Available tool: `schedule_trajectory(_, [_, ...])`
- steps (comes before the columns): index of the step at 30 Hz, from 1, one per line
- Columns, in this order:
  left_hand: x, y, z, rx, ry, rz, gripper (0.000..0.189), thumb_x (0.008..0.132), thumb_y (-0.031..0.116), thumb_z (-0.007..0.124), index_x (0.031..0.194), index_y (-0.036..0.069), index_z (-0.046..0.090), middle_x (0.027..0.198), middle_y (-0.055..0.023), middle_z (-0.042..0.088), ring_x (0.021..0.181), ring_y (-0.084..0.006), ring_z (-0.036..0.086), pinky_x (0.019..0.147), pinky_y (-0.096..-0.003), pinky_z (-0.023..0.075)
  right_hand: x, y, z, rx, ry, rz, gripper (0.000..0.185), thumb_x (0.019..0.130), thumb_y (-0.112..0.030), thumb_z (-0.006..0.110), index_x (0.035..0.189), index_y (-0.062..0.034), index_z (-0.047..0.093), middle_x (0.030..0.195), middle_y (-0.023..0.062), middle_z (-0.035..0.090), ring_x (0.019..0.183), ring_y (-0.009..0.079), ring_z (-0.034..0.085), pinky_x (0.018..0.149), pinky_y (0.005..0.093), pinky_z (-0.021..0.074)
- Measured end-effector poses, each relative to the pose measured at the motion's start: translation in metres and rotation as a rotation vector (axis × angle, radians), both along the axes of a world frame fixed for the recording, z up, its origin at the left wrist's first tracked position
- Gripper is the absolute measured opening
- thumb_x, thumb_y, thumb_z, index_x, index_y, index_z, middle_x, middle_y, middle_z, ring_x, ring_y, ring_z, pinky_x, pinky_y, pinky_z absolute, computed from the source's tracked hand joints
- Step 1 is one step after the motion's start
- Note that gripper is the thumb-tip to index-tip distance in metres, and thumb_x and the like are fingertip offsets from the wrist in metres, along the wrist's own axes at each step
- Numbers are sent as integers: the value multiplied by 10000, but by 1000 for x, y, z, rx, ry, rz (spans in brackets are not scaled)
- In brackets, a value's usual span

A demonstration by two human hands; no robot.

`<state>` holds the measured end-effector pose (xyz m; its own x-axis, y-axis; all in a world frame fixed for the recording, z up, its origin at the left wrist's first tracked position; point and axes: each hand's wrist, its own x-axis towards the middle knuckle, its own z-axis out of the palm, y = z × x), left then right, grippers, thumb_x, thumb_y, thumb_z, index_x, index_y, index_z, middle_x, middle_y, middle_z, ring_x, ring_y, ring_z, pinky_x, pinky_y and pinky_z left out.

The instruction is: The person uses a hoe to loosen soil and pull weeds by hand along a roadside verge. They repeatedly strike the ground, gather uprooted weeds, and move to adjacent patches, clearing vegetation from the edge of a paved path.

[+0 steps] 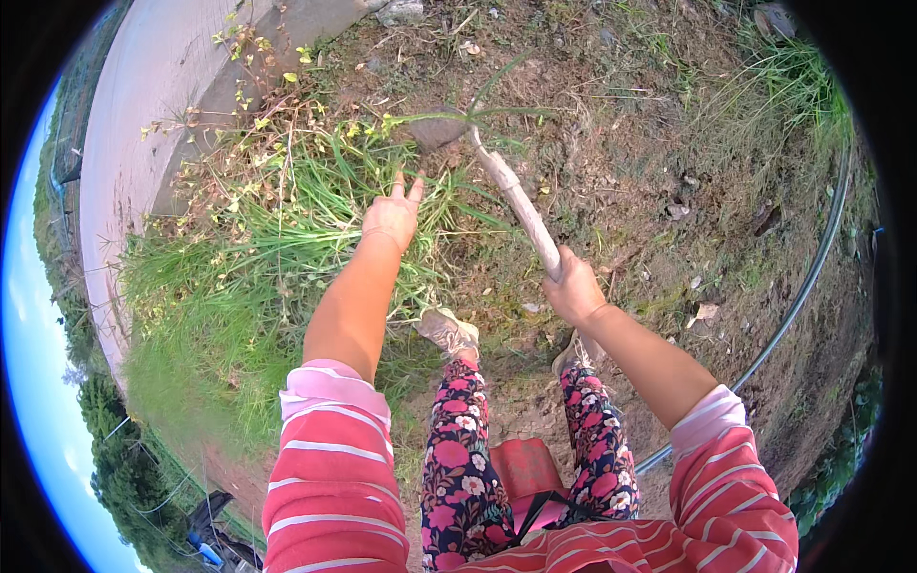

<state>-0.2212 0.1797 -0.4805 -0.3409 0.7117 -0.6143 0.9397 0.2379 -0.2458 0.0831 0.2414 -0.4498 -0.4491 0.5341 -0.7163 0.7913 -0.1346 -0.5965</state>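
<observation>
My right hand (574,288) is closed around the wooden handle (526,208) of a hoe. The handle slants up and left to the hoe's metal blade (437,127), which lies at the edge of the weeds. My left hand (392,215) reaches into a clump of long green grass (308,229), two fingers extended and apart; the other fingers are hard to make out, and no held stem can be told. A grass stalk (476,113) with spread blades crosses in front of the hoe's neck.
A concrete strip (143,93) borders the weeds at the left. A hose or pipe (809,279) curves along the right. My shoes (448,331) stand on bare soil, with a red object (526,469) between my legs. Taller grass (806,82) grows at the upper right.
</observation>
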Motion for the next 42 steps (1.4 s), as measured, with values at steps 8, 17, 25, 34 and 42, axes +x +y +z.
schedule_trajectory(8, [-30,1,-35,175,-59,331,333,885,81,421,1187,37,553,1188,-187,604,1017,-329,644,863,-409,530,-72,-50,-51,56,121,-215,349,800,-94,632,1100,25,499,907,288,634,887,442,634,789,452,506])
schedule_trajectory(17, [-51,9,-6,28,-213,25,263,886,84,408,990,26,642,1087,-163,662,996,-321,648,847,-416,531,-55,-58,-39,-41,117,-195,404,786,-85,624,1149,43,501,898,254,640,853,366,646,791,409,505])
schedule_trajectory(25, [-45,-21,3,-49,-287,-14,223,850,76,469,960,27,657,1036,-179,675,975,-331,658,826,-416,540,-21,-106,-27,-274,-151,11,388,772,-129,630,1109,39,535,949,290,639,951,418,637,832,437,503])
schedule_trajectory(34, [-94,48,10,330,24,-155,546,879,153,540,1412,170,425,1578,-90,154,1434,-364,178,1138,-568,196,-67,-74,-41,-15,126,-436,409,761,-89,613,1133,59,529,905,212,640,795,280,633,756,365,506])
schedule_trajectory(42, [-122,23,-29,228,-174,159,347,760,12,602,1104,18,560,1272,-242,539,1044,-362,621,931,-421,483,-169,-48,-44,-106,294,-473,393,775,-109,625,1130,33,535,899,199,648,788,272,636,767,359,512])
